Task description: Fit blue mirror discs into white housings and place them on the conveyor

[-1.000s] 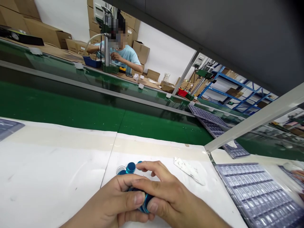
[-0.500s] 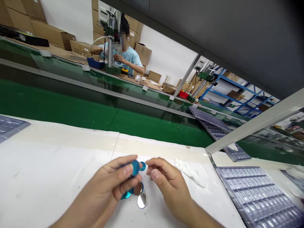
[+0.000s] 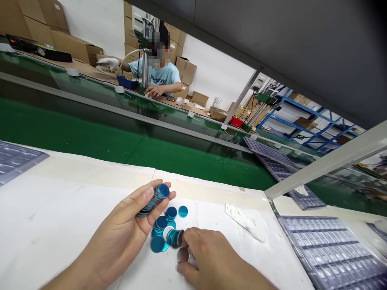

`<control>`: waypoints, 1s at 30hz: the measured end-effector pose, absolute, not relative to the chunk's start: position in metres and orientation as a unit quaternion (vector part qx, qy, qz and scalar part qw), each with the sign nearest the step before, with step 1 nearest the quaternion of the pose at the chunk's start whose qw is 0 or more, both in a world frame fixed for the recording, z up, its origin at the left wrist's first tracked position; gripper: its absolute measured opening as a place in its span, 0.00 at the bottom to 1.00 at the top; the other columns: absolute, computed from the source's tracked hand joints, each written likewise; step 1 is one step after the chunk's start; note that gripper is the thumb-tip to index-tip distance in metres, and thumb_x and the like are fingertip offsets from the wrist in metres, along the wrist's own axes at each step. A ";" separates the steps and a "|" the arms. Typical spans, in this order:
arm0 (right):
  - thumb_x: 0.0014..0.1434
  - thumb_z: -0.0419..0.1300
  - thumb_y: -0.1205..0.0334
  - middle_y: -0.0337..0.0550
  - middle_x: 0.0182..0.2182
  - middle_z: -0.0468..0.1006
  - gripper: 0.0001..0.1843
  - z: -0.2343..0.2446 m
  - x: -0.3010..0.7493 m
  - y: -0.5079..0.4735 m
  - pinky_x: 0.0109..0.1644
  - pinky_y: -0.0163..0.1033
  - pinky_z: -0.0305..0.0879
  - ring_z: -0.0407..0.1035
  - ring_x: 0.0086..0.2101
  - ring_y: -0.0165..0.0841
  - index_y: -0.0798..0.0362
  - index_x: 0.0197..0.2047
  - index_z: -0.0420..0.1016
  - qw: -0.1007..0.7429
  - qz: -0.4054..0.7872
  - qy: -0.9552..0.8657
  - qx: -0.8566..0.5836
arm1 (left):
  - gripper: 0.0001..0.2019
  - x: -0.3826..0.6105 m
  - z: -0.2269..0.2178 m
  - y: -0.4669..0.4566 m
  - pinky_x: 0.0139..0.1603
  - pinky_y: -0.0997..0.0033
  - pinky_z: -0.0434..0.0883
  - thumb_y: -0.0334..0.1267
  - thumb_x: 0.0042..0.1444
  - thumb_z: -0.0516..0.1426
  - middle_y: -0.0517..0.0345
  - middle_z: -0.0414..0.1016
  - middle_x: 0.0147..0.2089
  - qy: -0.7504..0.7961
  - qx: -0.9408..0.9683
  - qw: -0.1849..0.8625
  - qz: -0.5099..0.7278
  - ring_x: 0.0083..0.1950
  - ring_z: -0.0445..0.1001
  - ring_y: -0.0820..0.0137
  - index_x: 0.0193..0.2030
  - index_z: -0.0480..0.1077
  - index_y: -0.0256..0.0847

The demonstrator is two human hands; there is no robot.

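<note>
Faintly, BEHOMO shirt (image 3: pixel 160 78) (co-worker's), left hand's (image 3: pixel 117 229) discs (image 3: pixel 153 200)

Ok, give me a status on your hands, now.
Left hand gripping stack of blue discs. Right hand closed on short stack. Loose discs between the hands. Plastic tray off right, not touching.

We're on a factory assy line: green conveyor belt (image 3: pixel 75 141) across 12 o'clock, co-worker (image 3: pixel 160 74) at a pillar press (image 3: pixel 145 60) at 11, cardboard boxes (image 3: pixel 186 70) behind, blue steel racking (image 3: pixel 314 121) at 2, plastic trays (image 3: pixel 329 249) at 4.
</note>
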State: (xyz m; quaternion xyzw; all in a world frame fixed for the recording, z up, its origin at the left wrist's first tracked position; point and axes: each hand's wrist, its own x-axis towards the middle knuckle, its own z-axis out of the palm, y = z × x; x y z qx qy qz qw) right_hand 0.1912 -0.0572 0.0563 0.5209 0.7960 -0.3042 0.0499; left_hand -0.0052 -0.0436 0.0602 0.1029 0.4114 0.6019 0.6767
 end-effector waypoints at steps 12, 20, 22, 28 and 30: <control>0.55 0.63 0.66 0.46 0.43 0.75 0.15 0.047 0.188 -0.053 0.45 0.48 0.68 0.71 0.42 0.43 0.51 0.47 0.71 -0.041 -0.263 0.829 0.491 | 0.17 -0.005 0.060 -0.047 0.59 0.68 0.76 0.23 0.59 0.60 0.46 0.78 0.60 0.328 0.098 0.725 0.597 0.63 0.74 0.55 0.53 0.78 0.38; 0.59 0.65 0.68 0.44 0.41 0.73 0.07 0.039 0.184 -0.051 0.44 0.45 0.71 0.73 0.39 0.39 0.53 0.42 0.73 -0.077 -0.289 0.825 0.479 | 0.15 -0.005 0.059 -0.048 0.59 0.68 0.75 0.30 0.62 0.60 0.43 0.79 0.59 0.301 0.118 0.741 0.589 0.64 0.72 0.56 0.55 0.77 0.39; 0.58 0.67 0.67 0.43 0.41 0.73 0.09 0.037 0.180 -0.051 0.43 0.45 0.72 0.73 0.38 0.39 0.53 0.41 0.73 -0.090 -0.283 0.824 0.483 | 0.14 -0.006 0.058 -0.050 0.59 0.68 0.76 0.31 0.62 0.60 0.45 0.79 0.59 0.295 0.117 0.742 0.591 0.64 0.73 0.55 0.54 0.78 0.39; 0.57 0.70 0.65 0.50 0.46 0.72 0.23 0.029 0.170 -0.052 0.42 0.50 0.75 0.73 0.42 0.46 0.52 0.55 0.71 -0.059 -0.218 0.873 0.432 | 0.15 -0.007 0.058 -0.048 0.56 0.62 0.78 0.34 0.65 0.56 0.43 0.78 0.60 0.303 0.074 0.737 0.600 0.62 0.75 0.53 0.55 0.77 0.38; 0.60 0.67 0.66 0.52 0.48 0.71 0.23 0.027 0.168 -0.053 0.40 0.50 0.76 0.74 0.41 0.46 0.52 0.57 0.70 -0.048 -0.207 0.883 0.418 | 0.15 -0.007 0.060 -0.047 0.56 0.60 0.78 0.33 0.65 0.55 0.41 0.78 0.60 0.305 0.058 0.736 0.601 0.61 0.75 0.52 0.55 0.77 0.37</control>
